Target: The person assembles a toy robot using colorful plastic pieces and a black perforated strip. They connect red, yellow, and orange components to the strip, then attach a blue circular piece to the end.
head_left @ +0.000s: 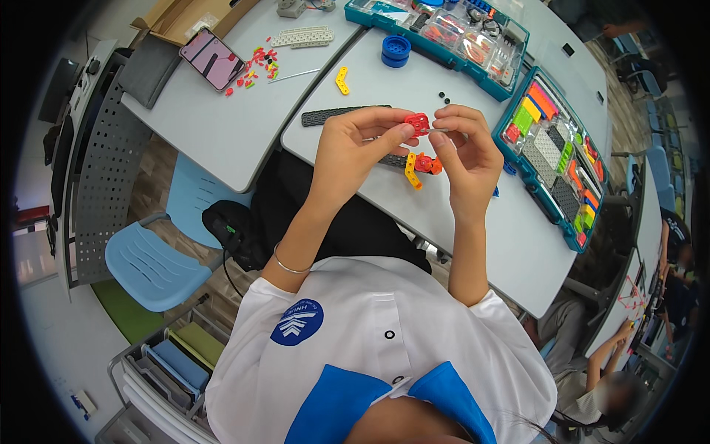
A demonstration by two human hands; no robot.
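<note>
The person wears a white short-sleeved shirt (384,340) with a blue collar (444,396), a round blue chest badge (296,322) left of two small dark buttons, and a thin silver bangle (287,263) above the badge.

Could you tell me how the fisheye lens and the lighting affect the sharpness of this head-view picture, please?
Head view: light is even and soft; the hands and red piece are sharp at centre; table edges bow, and the rim goes black.
</note>
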